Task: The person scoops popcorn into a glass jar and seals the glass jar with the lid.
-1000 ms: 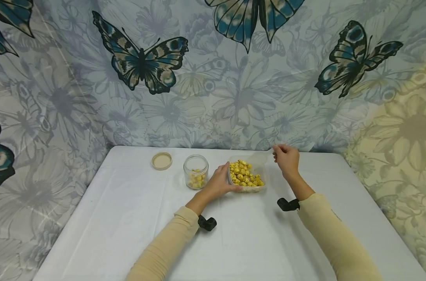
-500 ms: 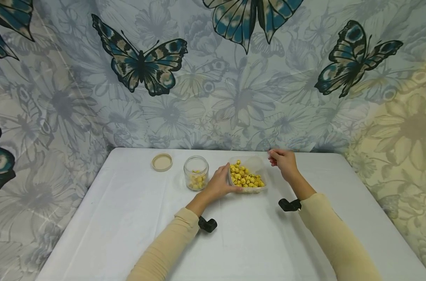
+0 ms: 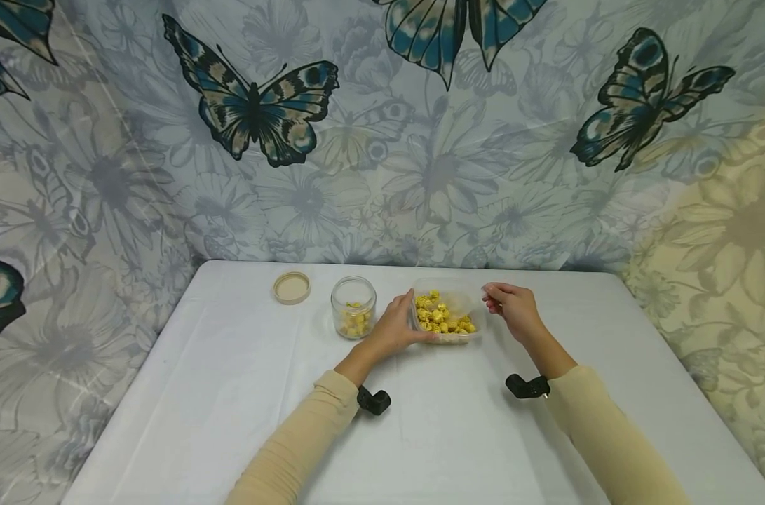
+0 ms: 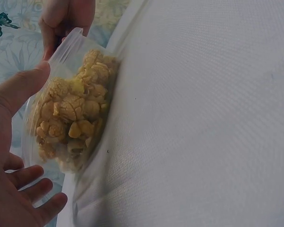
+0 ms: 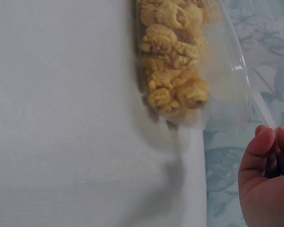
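A clear plastic tub point(image 3: 468, 338) of yellow popcorn point(image 3: 439, 315) stands toward the back of the table. My left hand point(image 3: 395, 328) holds its left side, thumb along the near side and fingers toward the far side. In the left wrist view the thumb lies at the tub's rim and the other fingers spread along its wall. My right hand point(image 3: 512, 308), beyond the tub's right rim, pinches the thin pale handle of a plastic spoon point(image 5: 264, 109) between thumb and fingers. The handle slants toward the tub; its far end is hard to see.
Left of the tub stands a glass jar point(image 3: 353, 298), without a lid, with some popcorn point(image 3: 355, 324) at its bottom. Farther left a round beige lid point(image 3: 292, 288) lies on the white-covered table point(image 3: 205, 393). A butterfly-patterned cloth point(image 3: 420, 175) hangs behind the table's back edge.
My right hand has come lower and nearer, with its fingers closer to the tub's right rim. The popcorn in the tub has shifted a little. My left hand keeps its place.
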The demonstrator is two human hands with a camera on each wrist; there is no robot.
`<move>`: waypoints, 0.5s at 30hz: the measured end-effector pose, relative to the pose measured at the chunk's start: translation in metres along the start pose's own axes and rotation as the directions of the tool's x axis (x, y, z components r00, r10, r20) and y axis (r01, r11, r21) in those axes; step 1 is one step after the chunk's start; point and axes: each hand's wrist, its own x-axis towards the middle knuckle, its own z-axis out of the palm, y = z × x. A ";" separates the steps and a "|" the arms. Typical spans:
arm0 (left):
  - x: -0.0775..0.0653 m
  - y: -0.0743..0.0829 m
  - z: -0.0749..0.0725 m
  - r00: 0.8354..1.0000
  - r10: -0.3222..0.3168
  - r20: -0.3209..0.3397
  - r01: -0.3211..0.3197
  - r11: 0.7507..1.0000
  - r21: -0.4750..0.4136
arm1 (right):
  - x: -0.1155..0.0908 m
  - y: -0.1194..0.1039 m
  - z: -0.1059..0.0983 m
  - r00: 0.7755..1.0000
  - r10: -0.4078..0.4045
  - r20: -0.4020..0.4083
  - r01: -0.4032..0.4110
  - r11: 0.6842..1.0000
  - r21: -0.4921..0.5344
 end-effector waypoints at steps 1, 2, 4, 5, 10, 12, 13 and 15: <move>0.000 0.000 0.000 1.000 -0.001 -0.001 0.001 1.000 0.005 | -0.001 0.001 0.000 1.000 -0.001 0.006 0.001 1.000 0.005; 0.001 0.000 0.000 1.000 -0.001 -0.004 0.001 1.000 0.008 | -0.002 0.001 0.000 1.000 -0.007 0.007 0.007 1.000 0.005; 0.001 0.001 0.000 1.000 -0.001 -0.009 0.001 1.000 0.014 | -0.004 0.000 0.000 0.999 -0.034 0.001 0.034 0.999 0.002; 0.001 0.001 0.000 1.000 -0.002 -0.010 0.002 1.000 0.012 | -0.004 0.000 0.000 0.999 -0.051 -0.006 0.051 0.999 -0.006; 0.001 0.002 -0.001 1.000 -0.008 -0.008 0.008 1.000 -0.010 | -0.005 -0.003 0.000 0.993 -0.111 -0.030 0.109 0.992 -0.058; 0.001 0.002 -0.001 1.000 -0.009 -0.007 0.009 1.000 -0.011 | -0.006 -0.003 0.001 0.994 -0.102 -0.029 0.101 0.993 -0.058; 0.001 0.002 -0.001 1.000 -0.011 -0.008 0.011 1.000 -0.009 | -0.006 -0.003 0.002 0.995 -0.091 -0.030 0.089 0.995 -0.053; 0.001 0.001 0.000 1.000 -0.013 -0.008 0.013 1.000 -0.007 | -0.008 -0.003 0.005 0.998 -0.056 -0.038 0.055 0.998 -0.030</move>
